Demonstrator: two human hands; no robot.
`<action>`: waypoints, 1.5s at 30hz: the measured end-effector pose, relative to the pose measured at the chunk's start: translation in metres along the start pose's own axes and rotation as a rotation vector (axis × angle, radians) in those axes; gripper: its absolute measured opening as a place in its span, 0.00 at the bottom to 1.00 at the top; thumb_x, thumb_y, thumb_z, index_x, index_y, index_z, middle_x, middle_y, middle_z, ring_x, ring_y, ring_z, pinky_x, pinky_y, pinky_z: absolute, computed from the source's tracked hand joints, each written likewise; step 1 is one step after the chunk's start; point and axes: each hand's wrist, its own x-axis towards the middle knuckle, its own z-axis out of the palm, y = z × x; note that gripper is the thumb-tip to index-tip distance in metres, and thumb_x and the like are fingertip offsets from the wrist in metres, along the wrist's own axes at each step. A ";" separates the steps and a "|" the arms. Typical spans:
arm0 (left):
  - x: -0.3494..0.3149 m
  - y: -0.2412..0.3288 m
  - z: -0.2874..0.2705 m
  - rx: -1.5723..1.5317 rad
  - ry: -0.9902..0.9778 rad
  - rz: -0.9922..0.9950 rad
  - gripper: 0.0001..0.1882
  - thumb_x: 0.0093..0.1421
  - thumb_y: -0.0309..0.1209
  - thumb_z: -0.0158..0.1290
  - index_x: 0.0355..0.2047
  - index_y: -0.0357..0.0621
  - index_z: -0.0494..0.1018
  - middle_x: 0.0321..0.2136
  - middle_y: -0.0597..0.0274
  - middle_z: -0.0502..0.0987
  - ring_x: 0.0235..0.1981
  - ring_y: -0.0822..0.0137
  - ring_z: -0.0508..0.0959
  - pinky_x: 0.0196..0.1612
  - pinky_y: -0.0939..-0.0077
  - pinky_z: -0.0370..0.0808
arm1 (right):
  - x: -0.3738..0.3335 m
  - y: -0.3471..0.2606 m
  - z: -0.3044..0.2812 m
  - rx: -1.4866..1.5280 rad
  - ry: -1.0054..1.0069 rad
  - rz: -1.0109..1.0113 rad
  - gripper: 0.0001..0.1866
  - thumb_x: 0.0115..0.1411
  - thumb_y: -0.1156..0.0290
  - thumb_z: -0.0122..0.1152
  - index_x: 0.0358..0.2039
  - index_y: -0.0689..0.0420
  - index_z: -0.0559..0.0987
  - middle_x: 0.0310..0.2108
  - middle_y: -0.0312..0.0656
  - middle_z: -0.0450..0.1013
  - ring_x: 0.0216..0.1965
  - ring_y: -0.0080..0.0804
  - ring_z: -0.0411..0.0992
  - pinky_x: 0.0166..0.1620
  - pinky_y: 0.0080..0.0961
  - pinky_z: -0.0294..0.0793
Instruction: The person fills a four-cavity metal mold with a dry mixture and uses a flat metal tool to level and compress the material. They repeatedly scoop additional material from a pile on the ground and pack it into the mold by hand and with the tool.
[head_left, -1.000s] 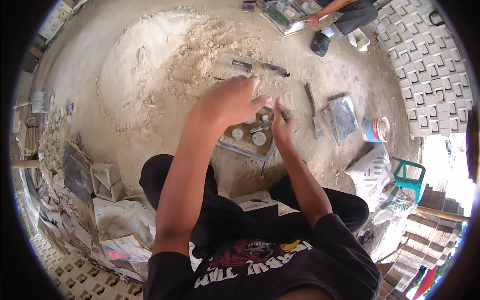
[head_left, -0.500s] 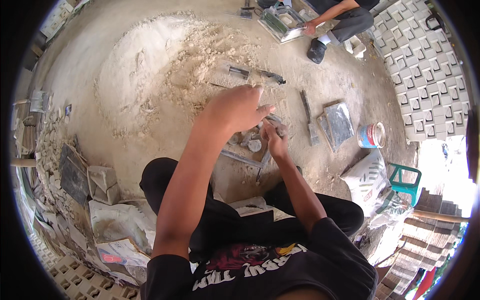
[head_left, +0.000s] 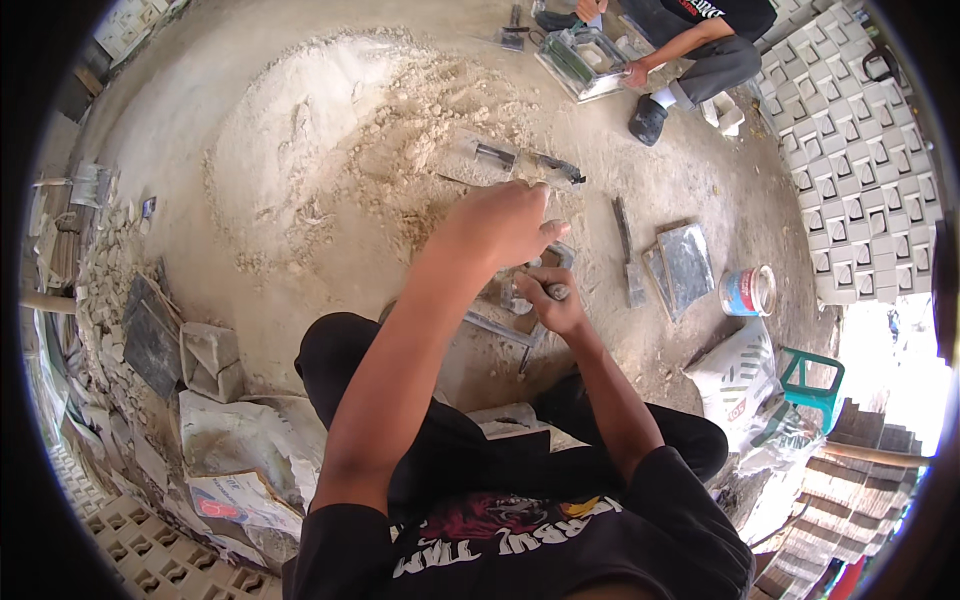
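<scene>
The left grip (head_left: 500, 225) hides part of the frame (head_left: 500, 329); the top edge crops 1 co-worker (head_left: 722, 62).

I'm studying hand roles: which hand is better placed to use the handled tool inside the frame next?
Probably the right hand: it is closed around the handled tool, over the right part of the grey frame. The left hand reaches farther forward, and whether it holds anything is hidden.

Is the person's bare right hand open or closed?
Closed: the bare right hand curls around a grey, rounded tool handle, its end poking out.
</scene>
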 end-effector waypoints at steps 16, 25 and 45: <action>-0.011 -0.003 -0.004 -0.013 0.041 -0.019 0.32 0.62 0.49 0.51 0.55 0.33 0.68 0.41 0.38 0.78 0.45 0.44 0.78 0.49 0.55 0.74 | -0.002 0.020 0.032 0.342 0.477 -0.077 0.22 0.65 0.71 0.53 0.13 0.55 0.65 0.13 0.27 0.59 0.18 0.14 0.54 0.22 0.20 0.53; -0.011 -0.003 0.002 -0.010 0.008 -0.006 0.29 0.62 0.50 0.51 0.49 0.32 0.72 0.40 0.39 0.78 0.43 0.44 0.78 0.47 0.54 0.74 | 0.009 0.023 0.036 0.344 0.530 -0.119 0.20 0.65 0.71 0.54 0.14 0.56 0.67 0.13 0.27 0.60 0.18 0.13 0.53 0.22 0.19 0.51; -0.013 -0.004 0.011 0.047 0.016 0.019 0.29 0.62 0.48 0.51 0.51 0.32 0.71 0.41 0.40 0.78 0.44 0.47 0.79 0.48 0.56 0.75 | 0.027 0.013 0.030 0.300 0.853 -0.027 0.23 0.72 0.59 0.46 0.19 0.53 0.63 0.16 0.24 0.57 0.20 0.13 0.51 0.22 0.20 0.49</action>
